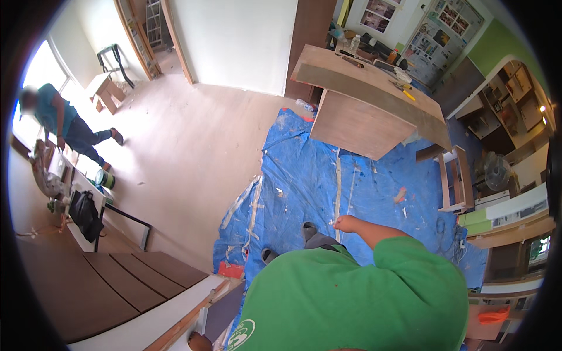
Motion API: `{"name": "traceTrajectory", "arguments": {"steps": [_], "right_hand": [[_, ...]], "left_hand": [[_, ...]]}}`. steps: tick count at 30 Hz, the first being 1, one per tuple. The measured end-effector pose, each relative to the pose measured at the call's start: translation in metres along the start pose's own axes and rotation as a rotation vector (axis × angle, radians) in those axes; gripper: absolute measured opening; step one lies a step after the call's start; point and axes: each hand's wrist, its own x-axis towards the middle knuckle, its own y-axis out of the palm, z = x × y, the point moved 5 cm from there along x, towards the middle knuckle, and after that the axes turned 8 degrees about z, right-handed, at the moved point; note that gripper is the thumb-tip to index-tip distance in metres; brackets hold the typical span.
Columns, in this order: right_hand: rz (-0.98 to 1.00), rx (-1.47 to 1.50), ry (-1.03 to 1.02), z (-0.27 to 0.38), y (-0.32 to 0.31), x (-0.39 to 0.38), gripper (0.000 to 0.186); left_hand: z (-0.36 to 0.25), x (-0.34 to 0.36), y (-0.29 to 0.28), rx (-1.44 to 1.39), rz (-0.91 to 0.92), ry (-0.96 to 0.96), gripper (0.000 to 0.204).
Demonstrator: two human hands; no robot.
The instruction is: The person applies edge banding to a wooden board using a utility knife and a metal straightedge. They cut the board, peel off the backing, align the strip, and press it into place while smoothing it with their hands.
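My right hand is held out in front of my body, above the blue plastic sheet. Its fingers are closed in a pinch; a tiny pale speck shows at the tips, too small to name. At the lower edge, what looks like my left hand is partly in view beside a dark grey panel. Its fingers are hidden, so I cannot tell whether it grips the panel.
Ahead stands a wooden workbench with yellow-handled pliers and bottles. At right are a wooden frame and a fan. Brown boards lie at lower left. Another person stands by the window at far left.
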Motion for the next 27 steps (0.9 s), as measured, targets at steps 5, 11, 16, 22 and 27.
{"name": "traceTrajectory", "arguments": {"steps": [5,11,16,22,27], "right_hand": [[0.017,-0.116,-0.085,0.008,-0.002,0.014,0.053],[-0.059,-0.041,-0.099,-0.041,0.026,-0.007,0.042],[0.247,-0.004,0.123,-0.075,0.072,-0.064,0.056],[0.496,0.462,0.255,-0.022,0.103,-0.145,0.063],[0.334,1.23,0.211,0.059,0.091,-0.192,0.07]], "left_hand": [[0.029,0.042,0.074,-0.018,-0.014,-0.145,0.025],[0.024,0.022,0.049,-0.12,0.099,-0.251,0.032],[-0.032,0.003,0.052,-0.257,0.229,-0.165,0.041],[-0.135,0.109,0.21,-0.754,0.14,0.181,0.044],[-0.227,0.145,0.103,-1.103,0.351,0.341,0.036]]}}
